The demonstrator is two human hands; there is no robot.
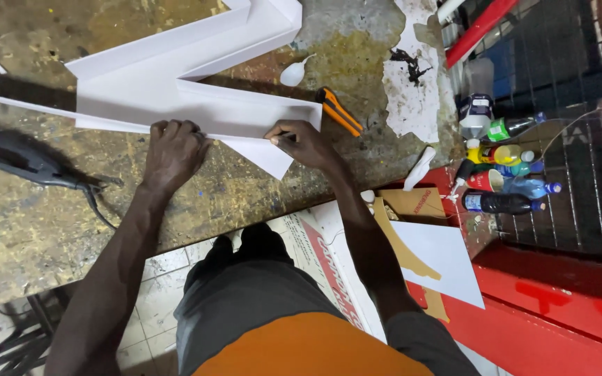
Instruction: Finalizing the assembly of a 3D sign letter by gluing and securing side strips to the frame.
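The left hand point(173, 150) presses curled fingers onto the near edge of the white folded plastic-board letter shape point(175, 90), whose long strip runs sideways between both hands. The right hand point(306, 143) pinches that strip's right end, with the orange utility knife point(339, 111) just beyond it.

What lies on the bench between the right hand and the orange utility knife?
In the head view, only the white folded sheet's corner lies between right hand and orange utility knife.
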